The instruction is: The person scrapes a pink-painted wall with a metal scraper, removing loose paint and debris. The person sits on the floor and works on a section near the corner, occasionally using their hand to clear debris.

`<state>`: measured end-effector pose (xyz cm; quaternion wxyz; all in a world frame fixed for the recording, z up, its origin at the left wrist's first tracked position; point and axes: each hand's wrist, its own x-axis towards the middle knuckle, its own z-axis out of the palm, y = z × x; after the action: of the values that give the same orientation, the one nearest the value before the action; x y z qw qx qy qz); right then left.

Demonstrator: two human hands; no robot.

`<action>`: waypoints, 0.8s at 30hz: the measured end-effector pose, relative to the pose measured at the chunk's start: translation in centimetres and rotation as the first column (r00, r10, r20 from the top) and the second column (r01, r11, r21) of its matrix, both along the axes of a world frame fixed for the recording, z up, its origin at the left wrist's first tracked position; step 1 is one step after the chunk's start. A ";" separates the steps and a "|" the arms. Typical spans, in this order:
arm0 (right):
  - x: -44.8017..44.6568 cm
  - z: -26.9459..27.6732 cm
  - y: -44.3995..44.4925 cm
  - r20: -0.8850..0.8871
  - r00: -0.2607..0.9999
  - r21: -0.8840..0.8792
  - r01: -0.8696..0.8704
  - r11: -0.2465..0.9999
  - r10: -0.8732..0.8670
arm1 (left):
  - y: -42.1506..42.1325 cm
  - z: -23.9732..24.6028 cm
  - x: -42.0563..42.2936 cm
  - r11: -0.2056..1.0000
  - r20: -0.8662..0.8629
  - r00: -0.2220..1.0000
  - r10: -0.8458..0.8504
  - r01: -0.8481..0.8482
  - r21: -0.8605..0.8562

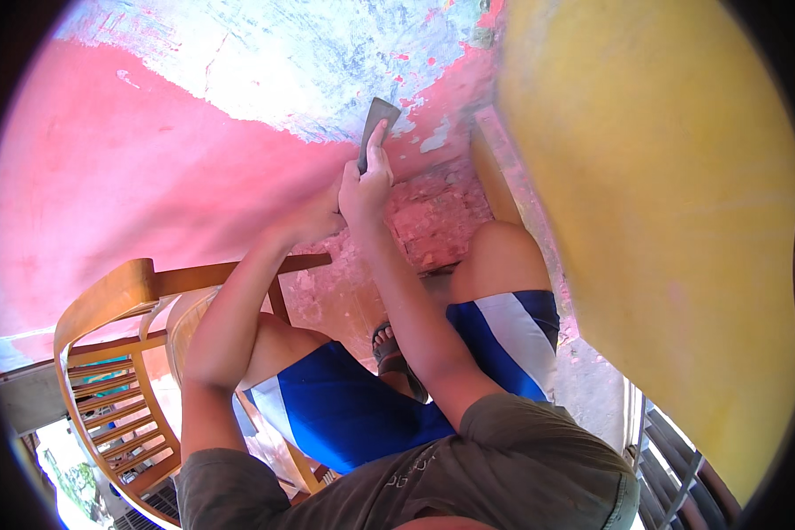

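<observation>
My right hand [369,182] grips a flat metal scraper [375,126], its index finger stretched along the blade. The blade's wide end is at the wall [192,165], near the lower border of a stripped patch. My left hand [321,213] is closed at the tool's lower end, just below the right hand; its fingers are partly hidden behind the right wrist. Pink paint covers the lower wall. Higher up, a pale whitish-blue patch [291,66] is exposed, with ragged edges and small pink flecks left on it.
A slatted wooden chair [142,344] stands close on my left, its armrest reaching toward the wall. A yellow panel [656,199] rises close on my right. Below are my bent knees, a sandalled foot [391,348] and a rough pink and brown surface [437,205].
</observation>
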<state>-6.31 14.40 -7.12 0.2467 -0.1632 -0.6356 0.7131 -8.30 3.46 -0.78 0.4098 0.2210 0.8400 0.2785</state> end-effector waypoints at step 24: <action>-0.4 -0.7 1.1 -0.022 1.000 -0.045 0.007 0.999 -0.008 | 2.0 0.9 0.3 0.998 0.007 1.000 0.014 -0.014 0.068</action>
<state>-6.76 15.48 -7.83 0.2528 -0.1630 -0.6159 0.7281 -7.99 5.51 0.09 0.4029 0.2282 0.8301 0.3107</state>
